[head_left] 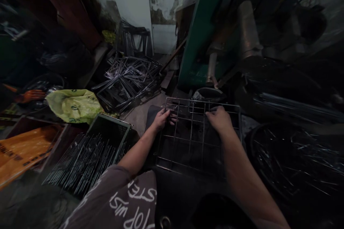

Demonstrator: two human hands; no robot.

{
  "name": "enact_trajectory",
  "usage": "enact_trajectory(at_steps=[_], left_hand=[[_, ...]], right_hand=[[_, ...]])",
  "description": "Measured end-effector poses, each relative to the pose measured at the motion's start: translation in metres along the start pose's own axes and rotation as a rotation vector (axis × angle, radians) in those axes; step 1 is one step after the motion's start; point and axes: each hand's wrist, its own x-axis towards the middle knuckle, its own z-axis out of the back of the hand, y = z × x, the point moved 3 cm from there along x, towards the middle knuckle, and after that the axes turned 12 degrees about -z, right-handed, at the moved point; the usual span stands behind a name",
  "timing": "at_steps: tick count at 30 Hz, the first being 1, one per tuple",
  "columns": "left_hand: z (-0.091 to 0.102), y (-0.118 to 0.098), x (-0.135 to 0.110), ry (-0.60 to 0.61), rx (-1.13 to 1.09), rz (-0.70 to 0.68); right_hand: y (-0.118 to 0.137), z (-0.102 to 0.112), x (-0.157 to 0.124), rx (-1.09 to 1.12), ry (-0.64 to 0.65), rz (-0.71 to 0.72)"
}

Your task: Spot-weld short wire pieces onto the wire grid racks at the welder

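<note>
Your wire rack (192,139) is silver-grey, its rods crossing in an open grid pattern against black. Your shirt (120,204) is greyish brown with white lettering. To your left, a yellow-green bag (73,104) carries dark green marks, and an orange sheet (23,148) bears black print. The machine column (199,32) ahead is teal green.

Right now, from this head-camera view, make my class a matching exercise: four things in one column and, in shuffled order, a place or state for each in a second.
Things
1. wire grid rack
2. yellow plastic bag
3. pile of wire frames
4. straight metal rods

Places or states
A. heaped on the floor by the wall
B. held by the left hand and the right hand
C. crumpled, left of the pile of wire frames
D. lying in a bin at lower left

Pairs: 1-B, 2-C, 3-A, 4-D
</note>
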Motion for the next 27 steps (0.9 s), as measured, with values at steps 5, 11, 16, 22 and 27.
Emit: enact_trajectory(at_steps=[5, 11, 16, 22, 27], left_hand=[[-0.004, -0.007, -0.005, -0.035, 0.012, -0.027], [-0.014, -0.023, -0.012, -0.061, 0.037, -0.056], [-0.017, -0.028, -0.013, -0.071, 0.051, -0.060], [-0.019, -0.028, -0.009, -0.061, 0.047, -0.068], [-0.029, -0.034, 0.003, -0.028, 0.034, -0.090]], right_hand=[[0.006, 0.002, -0.010, -0.214, 0.064, 0.048], [0.010, 0.011, -0.017, -0.018, 0.071, 0.101], [0.004, 0.011, -0.015, 0.150, 0.053, 0.128], [0.000, 0.009, -0.017, 0.167, -0.001, 0.141], [0.000, 0.020, -0.014, 0.191, -0.031, 0.139]])
